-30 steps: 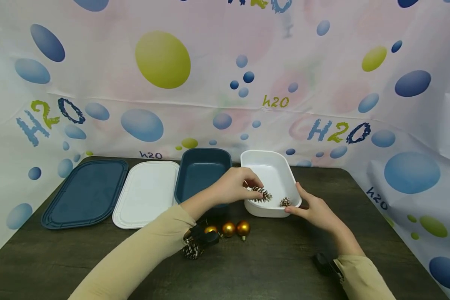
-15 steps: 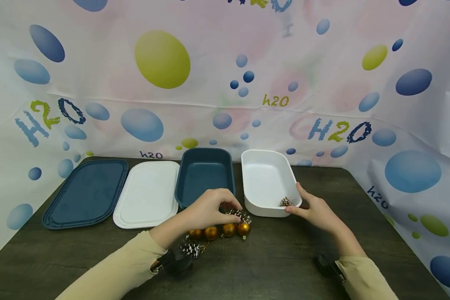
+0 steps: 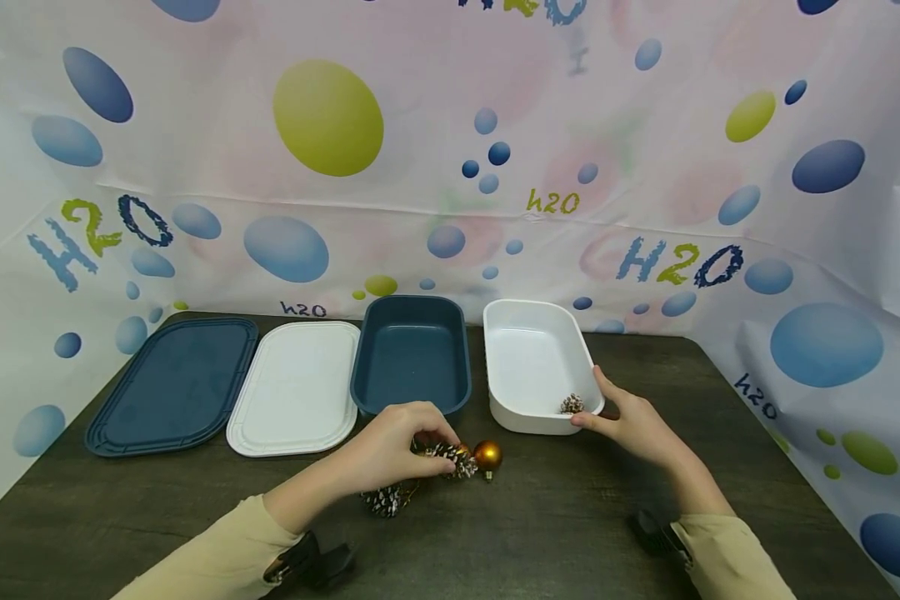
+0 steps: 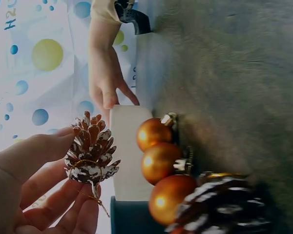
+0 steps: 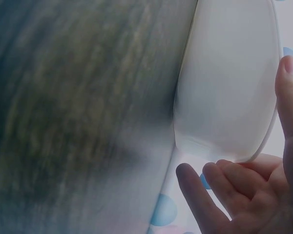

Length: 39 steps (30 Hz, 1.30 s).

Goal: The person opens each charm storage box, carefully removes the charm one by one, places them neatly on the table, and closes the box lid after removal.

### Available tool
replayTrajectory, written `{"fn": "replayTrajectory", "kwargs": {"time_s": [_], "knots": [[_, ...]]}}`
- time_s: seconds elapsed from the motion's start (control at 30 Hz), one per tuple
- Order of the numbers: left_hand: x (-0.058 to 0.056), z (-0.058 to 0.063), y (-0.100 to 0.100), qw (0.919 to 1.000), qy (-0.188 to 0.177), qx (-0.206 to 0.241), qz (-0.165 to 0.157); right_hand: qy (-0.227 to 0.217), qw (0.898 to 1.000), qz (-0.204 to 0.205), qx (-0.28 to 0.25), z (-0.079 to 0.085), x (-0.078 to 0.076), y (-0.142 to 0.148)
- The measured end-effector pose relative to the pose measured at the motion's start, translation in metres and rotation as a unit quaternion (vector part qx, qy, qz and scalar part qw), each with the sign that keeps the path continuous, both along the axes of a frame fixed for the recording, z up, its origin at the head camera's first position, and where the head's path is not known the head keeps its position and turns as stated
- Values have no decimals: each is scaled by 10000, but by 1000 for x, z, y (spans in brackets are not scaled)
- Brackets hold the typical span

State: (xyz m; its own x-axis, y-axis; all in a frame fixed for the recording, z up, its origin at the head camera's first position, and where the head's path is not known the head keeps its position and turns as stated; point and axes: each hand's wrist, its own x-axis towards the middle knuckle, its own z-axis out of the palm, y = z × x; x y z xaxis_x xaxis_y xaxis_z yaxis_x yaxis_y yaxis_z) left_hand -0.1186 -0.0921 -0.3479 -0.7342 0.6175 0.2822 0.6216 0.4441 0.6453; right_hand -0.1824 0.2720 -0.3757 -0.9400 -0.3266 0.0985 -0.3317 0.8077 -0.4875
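My left hand (image 3: 397, 446) pinches a pine cone (image 4: 92, 148) with white-tipped scales and a gold string, between thumb and fingers. It is held over several shiny gold baubles (image 4: 161, 162), partly covering them in the head view. Another pine cone (image 3: 384, 500) lies just below that hand. My right hand (image 3: 633, 421) holds the near right corner of the white container (image 3: 521, 410), thumb on the front rim and fingers along the side. Inside this container, a small pine cone (image 3: 572, 404) sits at the front right corner.
A dark blue container (image 3: 412, 367) stands left of the white one. Further left lie a white lid (image 3: 296, 387) and a dark blue lid (image 3: 176, 387), flat on the dark wooden table (image 3: 540, 533). A patterned sheet (image 3: 420, 125) hangs behind.
My left hand has carried its pine cone out from over the white container, moving left and toward me above the baubles. The right hand stays at the container's corner.
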Motion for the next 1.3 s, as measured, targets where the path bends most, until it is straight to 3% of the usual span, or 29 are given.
{"fn": "replayTrajectory", "kwargs": {"time_s": [0.4,1.03,1.3], "knots": [[12,-18,-7,9997,-147,-197,36,4,9999,65,-82,0,1,0],[22,-32,-4,9988,-311,-374,-45,4,10000,-36,-30,-3,2,1],[27,-33,0,9957,280,-880,16,31,10000,-30,-68,-3,2,2]]}}
